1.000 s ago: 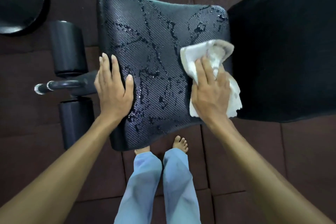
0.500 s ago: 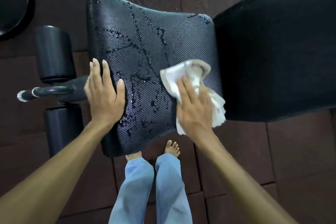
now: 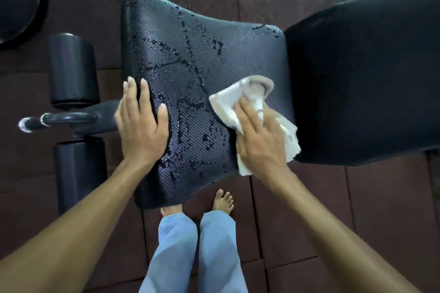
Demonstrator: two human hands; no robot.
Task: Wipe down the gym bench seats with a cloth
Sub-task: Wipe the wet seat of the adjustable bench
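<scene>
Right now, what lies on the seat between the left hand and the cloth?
Head view: only the wet seat pad, with water beads and streaks, lies between the left hand and the white cloth. No other object is there.

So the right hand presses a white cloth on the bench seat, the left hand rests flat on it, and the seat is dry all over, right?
Not dry: the head view shows beads and streaks of water across the seat. The rest holds: the right hand presses the white cloth on it, the left hand rests flat on it.
</scene>
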